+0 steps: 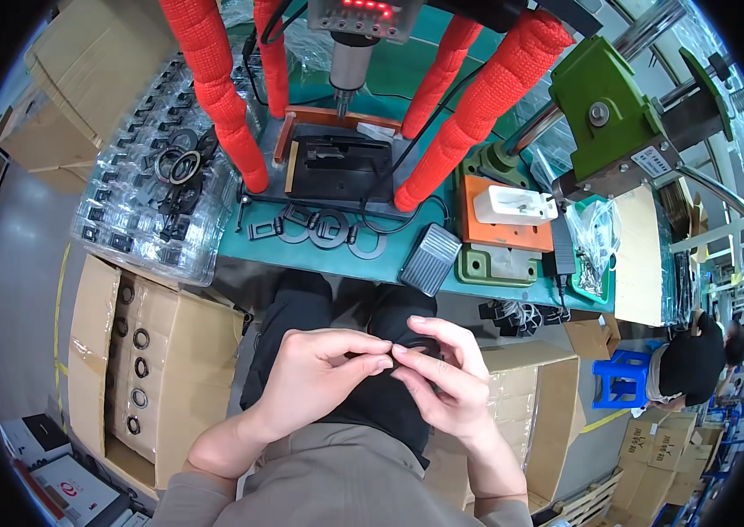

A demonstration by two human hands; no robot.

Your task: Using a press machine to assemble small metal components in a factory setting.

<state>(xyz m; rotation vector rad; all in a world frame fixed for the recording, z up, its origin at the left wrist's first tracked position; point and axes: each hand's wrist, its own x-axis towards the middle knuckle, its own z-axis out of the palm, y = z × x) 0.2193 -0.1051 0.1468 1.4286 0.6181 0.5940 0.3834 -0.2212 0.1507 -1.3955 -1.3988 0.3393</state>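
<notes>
My left hand (317,376) and my right hand (449,376) meet above my lap, fingertips nearly touching. Both are closed in a pinch around something small and dark, mostly hidden by the fingers; I cannot make out its kind. Beyond them, along the front of the green table (293,255), lie several flat grey rings (368,246) and black clip-like parts (263,230). Behind these a black fixture (341,169) sits under the metal spindle (349,66) of a machine with red-wrapped posts (451,114).
A grey ribbed pedal (431,258) rests at the table edge. Right of it stands a green press (605,114) with a white bin (512,205). Clear trays (139,198) of black parts are at left. Open cartons (183,369) flank my legs. A person (697,360) sits far right.
</notes>
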